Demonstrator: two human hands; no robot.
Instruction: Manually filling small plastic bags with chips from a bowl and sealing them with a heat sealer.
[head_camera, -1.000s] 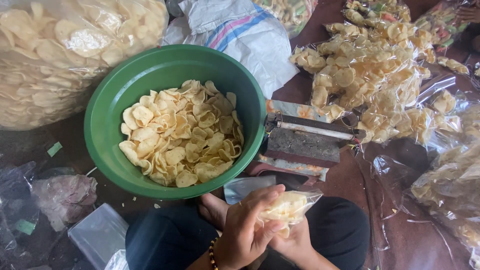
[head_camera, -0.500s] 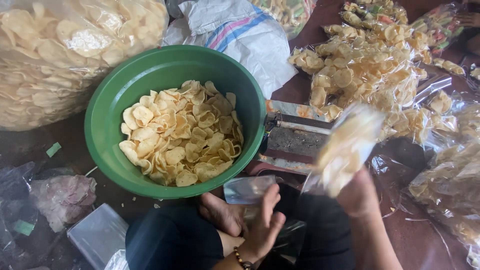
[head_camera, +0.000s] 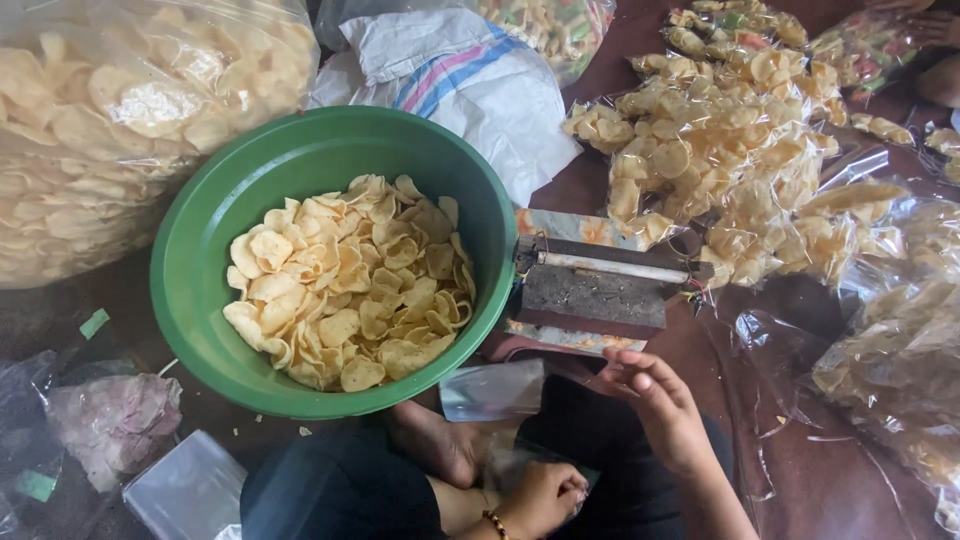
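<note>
- My right hand (head_camera: 660, 410) has let go of the full chip bag it was swinging. It is now empty, fingers loosely open, just in front of the heat sealer (head_camera: 600, 285).
- My left hand (head_camera: 540, 495) is curled around a clear empty bag (head_camera: 515, 465), low in front of the sealer.
- Another flat empty bag (head_camera: 492, 390) lies beside the sealer's near left corner, long side running left to right.
- The green bowl (head_camera: 200, 250) of chips touches the sealer's left end.

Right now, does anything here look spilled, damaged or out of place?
Nothing stands out. The crackers lie inside the green basin, the sealed packets are heaped beside the sealer, and both hands are near empty bags.
</note>
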